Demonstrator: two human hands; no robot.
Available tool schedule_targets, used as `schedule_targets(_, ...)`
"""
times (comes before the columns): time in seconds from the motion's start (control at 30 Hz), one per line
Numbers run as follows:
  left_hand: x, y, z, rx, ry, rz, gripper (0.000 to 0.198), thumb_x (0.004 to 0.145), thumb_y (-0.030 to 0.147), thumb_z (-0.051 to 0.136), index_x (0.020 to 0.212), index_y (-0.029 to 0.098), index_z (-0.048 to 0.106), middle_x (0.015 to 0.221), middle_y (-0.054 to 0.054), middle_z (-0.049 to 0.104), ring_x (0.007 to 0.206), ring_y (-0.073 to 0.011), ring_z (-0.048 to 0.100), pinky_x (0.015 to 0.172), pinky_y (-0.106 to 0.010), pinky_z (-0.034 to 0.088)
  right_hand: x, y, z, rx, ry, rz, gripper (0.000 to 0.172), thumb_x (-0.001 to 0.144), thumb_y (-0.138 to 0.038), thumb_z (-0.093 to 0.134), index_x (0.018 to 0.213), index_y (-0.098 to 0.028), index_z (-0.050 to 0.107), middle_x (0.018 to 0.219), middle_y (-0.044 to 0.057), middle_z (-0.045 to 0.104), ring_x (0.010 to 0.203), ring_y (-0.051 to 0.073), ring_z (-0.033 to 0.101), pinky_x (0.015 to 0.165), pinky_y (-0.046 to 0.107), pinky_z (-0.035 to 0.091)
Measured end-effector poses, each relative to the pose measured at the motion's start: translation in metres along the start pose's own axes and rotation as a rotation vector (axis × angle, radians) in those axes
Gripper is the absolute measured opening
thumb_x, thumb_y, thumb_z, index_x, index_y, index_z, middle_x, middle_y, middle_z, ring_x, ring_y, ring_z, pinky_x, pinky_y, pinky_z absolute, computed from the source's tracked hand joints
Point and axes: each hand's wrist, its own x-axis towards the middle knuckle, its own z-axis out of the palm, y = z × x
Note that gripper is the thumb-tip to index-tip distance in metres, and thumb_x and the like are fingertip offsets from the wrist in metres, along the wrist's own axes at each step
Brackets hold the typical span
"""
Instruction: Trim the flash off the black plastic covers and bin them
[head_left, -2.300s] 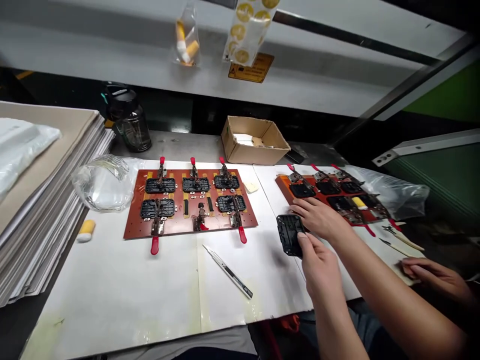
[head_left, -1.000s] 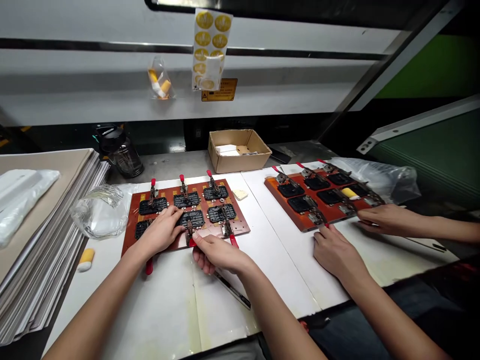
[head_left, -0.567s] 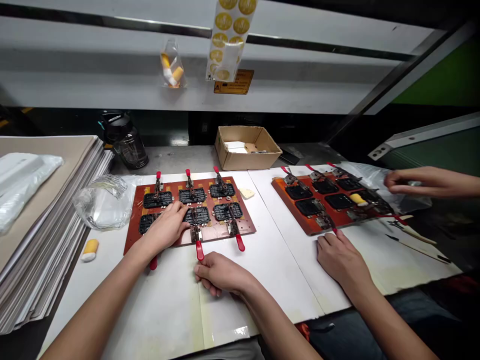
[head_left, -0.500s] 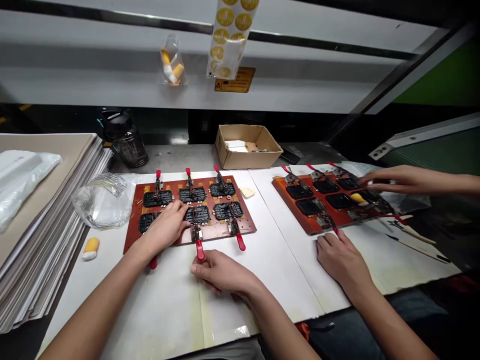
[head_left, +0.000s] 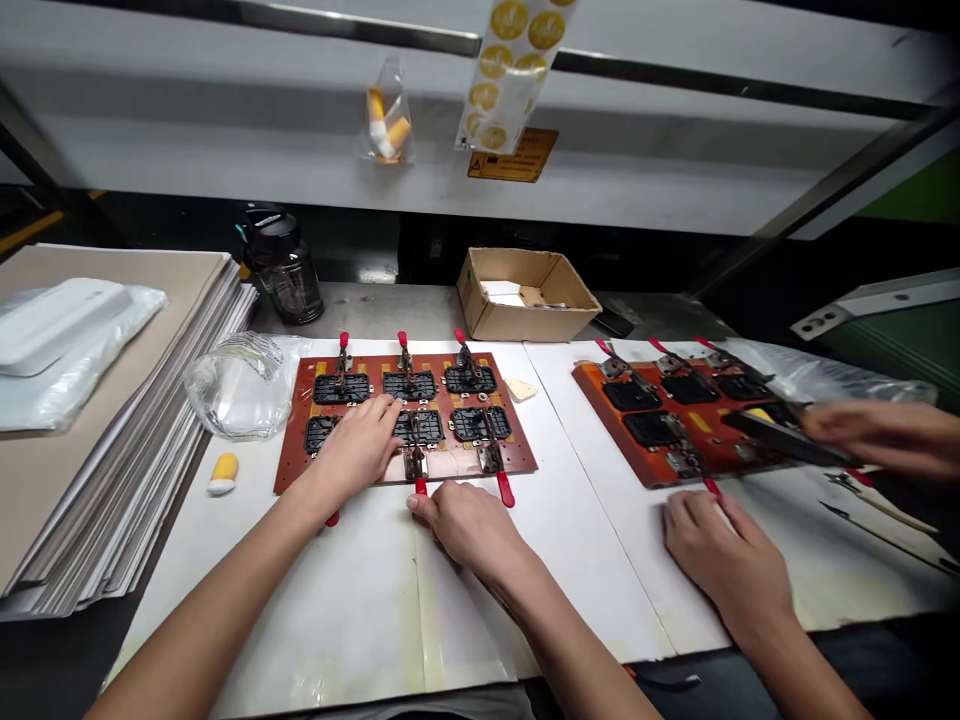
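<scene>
A red-brown fixture board [head_left: 292,470] lies on the white sheet, with several black parts held under toggle clamps with red handles. My left hand [head_left: 358,452] lies flat on the board's front row, its fingers stretched over a black part [head_left: 420,426]. My right hand [head_left: 471,522] sits just below the board's front edge. Its curled fingertips close on the red handle [head_left: 420,487] of the middle front clamp, which is mostly hidden.
A co-worker's hand [head_left: 724,562] rests on the sheet by a second fixture board [head_left: 637,455]; their other hand [head_left: 881,436] is blurred, with a dark part. A cardboard box [head_left: 525,318], dark jar [head_left: 283,268], plastic bag [head_left: 236,385] and board stack [head_left: 112,420] stand around.
My right hand has slid up the sheet to the middle front clamp handle. My left hand stays on the board. The co-worker's far hand has drawn back right with a dark part.
</scene>
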Motion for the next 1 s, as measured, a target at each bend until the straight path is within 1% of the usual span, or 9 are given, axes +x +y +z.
schedule_targets(0.13,-0.042,-0.029,-0.006,-0.108,0.372,-0.225,0.037,0.099,0.018,0.038,0.132,0.020,0.055,0.130,-0.010,0.061,0.125,-0.0241,0.053,0.111,-0.042,0.040,-0.013,-0.012,0.004,-0.054,0.090,0.057,0.053,0.099,-0.053,0.041,0.081,-0.014,0.071,0.082,0.017,0.073,0.078,0.029,0.069,0.062,0.033,0.041)
schedule_targets(0.23,-0.068,-0.057,0.002,-0.249,0.281,-0.274,0.040,0.100,0.025,0.040,0.138,0.024,0.051,0.137,-0.007,0.059,0.129,-0.0231,0.052,0.112,-0.043,0.041,-0.026,-0.038,0.023,0.049,0.095,0.003,0.046,0.101,-0.043,0.041,0.081,-0.013,0.070,0.084,0.018,0.073,0.082,0.029,0.070,0.067,0.034,0.044)
schedule_targets(0.3,-0.074,-0.070,0.010,-0.321,0.216,-0.236,0.041,0.099,0.029,0.043,0.139,0.026,0.050,0.140,-0.005,0.057,0.132,-0.0223,0.050,0.114,-0.043,0.039,-0.025,-0.058,0.041,0.357,-0.001,-0.126,0.036,0.098,-0.046,0.049,0.091,-0.016,0.067,0.081,0.011,0.072,0.080,0.025,0.069,0.067,0.031,0.045)
schedule_targets(0.4,-0.073,-0.078,0.016,-0.372,0.230,-0.234,0.038,0.097,0.031,0.046,0.134,0.026,0.055,0.140,-0.005,0.058,0.131,-0.0223,0.051,0.114,-0.044,0.039,-0.010,-0.082,0.068,1.028,-0.316,-0.208,0.035,0.089,-0.051,0.061,0.104,-0.019,0.058,0.077,-0.001,0.067,0.057,0.013,0.062,0.054,0.024,0.046)
schedule_targets(0.47,-0.072,-0.080,0.018,-0.388,0.236,-0.244,0.035,0.095,0.033,0.049,0.128,0.025,0.060,0.139,-0.005,0.059,0.130,-0.0230,0.054,0.113,-0.044,0.041,0.004,-0.091,0.080,1.391,-0.509,-0.177,0.038,0.085,-0.051,0.067,0.097,-0.017,0.057,0.077,-0.001,0.064,0.050,0.008,0.058,0.048,0.020,0.046)
schedule_targets(0.57,-0.072,-0.080,0.018,-0.388,0.242,-0.262,0.031,0.094,0.034,0.051,0.119,0.025,0.066,0.139,-0.004,0.061,0.129,-0.0239,0.056,0.112,-0.044,0.042,0.018,-0.098,0.086,1.633,-0.574,-0.107,0.038,0.080,-0.047,0.073,0.087,-0.013,0.058,0.081,0.003,0.067,0.053,0.008,0.063,0.045,0.016,0.045)
schedule_targets(0.73,-0.074,-0.080,0.018,-0.374,0.220,-0.273,0.032,0.093,0.036,0.052,0.117,0.025,0.069,0.139,-0.004,0.062,0.130,-0.0236,0.056,0.113,-0.044,0.042,0.007,-0.105,0.073,1.525,-0.525,-0.071,0.032,0.090,-0.044,0.061,0.089,-0.013,0.056,0.083,0.007,0.070,0.042,0.006,0.056,0.033,0.015,0.031)
schedule_targets(0.9,-0.073,-0.081,0.015,-0.393,0.206,-0.295,0.031,0.093,0.036,0.052,0.113,0.021,0.071,0.137,-0.007,0.064,0.128,-0.0252,0.058,0.113,-0.045,0.043,-0.055,-0.095,0.037,0.873,-0.146,-0.836,0.049,0.097,-0.061,0.042,0.122,-0.020,0.054,0.100,0.006,0.072,0.067,0.009,0.067,0.053,0.016,0.049)
schedule_targets(1.0,-0.073,-0.079,0.009,-0.395,0.188,-0.279,0.031,0.093,0.035,0.052,0.117,0.022,0.067,0.137,-0.008,0.063,0.128,-0.0261,0.057,0.112,-0.047,0.043,-0.090,-0.086,0.025,0.597,-0.077,-1.002,0.038,0.097,-0.053,0.053,0.119,-0.023,0.061,0.108,0.006,0.069,0.086,0.013,0.068,0.073,0.024,0.056)
